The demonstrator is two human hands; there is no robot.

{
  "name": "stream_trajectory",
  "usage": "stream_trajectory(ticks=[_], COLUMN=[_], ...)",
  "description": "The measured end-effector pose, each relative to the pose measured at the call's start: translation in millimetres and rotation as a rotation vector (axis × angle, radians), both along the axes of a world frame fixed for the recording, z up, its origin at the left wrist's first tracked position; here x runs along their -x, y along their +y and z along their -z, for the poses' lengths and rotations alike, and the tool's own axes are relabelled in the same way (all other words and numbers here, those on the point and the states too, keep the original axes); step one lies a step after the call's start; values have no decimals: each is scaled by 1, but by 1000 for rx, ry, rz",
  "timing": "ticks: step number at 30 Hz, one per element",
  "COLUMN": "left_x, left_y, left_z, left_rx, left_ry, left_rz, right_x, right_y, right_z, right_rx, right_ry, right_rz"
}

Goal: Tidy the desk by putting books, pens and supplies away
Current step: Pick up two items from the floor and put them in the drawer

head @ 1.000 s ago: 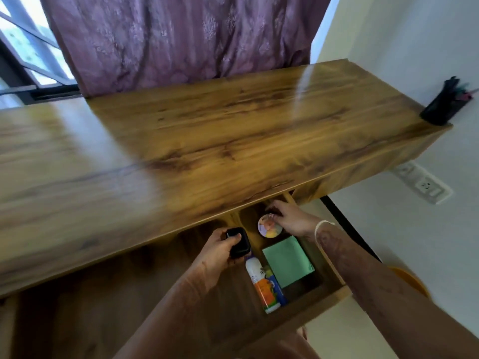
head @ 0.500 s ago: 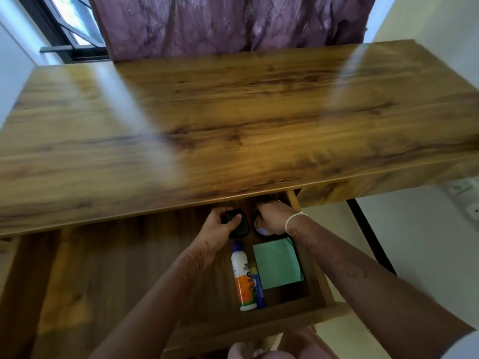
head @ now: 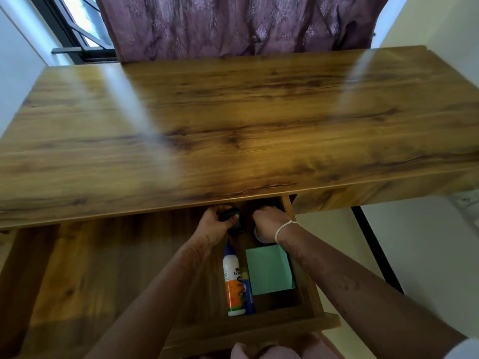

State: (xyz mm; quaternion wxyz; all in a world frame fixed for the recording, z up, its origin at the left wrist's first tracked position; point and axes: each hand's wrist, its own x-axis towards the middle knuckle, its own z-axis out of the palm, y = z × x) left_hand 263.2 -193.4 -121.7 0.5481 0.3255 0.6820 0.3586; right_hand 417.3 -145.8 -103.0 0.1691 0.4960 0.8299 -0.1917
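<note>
Both hands reach into the open wooden drawer (head: pixel 261 330) under the desk top (head: pixel 233 130). My left hand (head: pixel 213 224) grips a small black rounded object (head: pixel 234 224) near the drawer's back. My right hand (head: pixel 268 224) is curled over a round disc (head: pixel 259 237), mostly hidden beneath it; only its pale edge shows. A white and orange glue bottle (head: pixel 233 283) lies lengthwise in the drawer, with a blue tube (head: pixel 247 294) beside it. A green pad of paper (head: pixel 269 270) lies flat on the drawer's right side.
The desk top is bare wood with glare streaks. A purple curtain (head: pixel 233 24) hangs behind it and a window (head: pixel 77 29) is at the back left. A black desk leg (head: pixel 375 252) and white wall stand to the right. A wall socket (head: pixel 466 200) shows at the right edge.
Both hands have moved deeper toward the drawer's back, under the desk edge. The round disc is now covered by my right hand. The view shifted, and the black pen holder left the frame.
</note>
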Motion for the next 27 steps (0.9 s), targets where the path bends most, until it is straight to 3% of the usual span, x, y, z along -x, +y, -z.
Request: stream_trajectory(ticks=[10, 19, 23, 27], left_x=[-1, -6, -9, -12], left_y=[8, 8, 5, 2], left_z=[3, 9, 12, 14], left_rx=[-20, 53, 84, 120], left_ry=[89, 155, 214, 263], left_rz=[73, 142, 182, 187], right_x=[-1, -55, -64, -66], right_y=[-11, -33, -40, -45], right_z=[-13, -14, -1, 4], right_rx=[-154, -625, -603, -535], right_ry=[-49, 446, 574, 678], right_rz=[-60, -72, 198, 303])
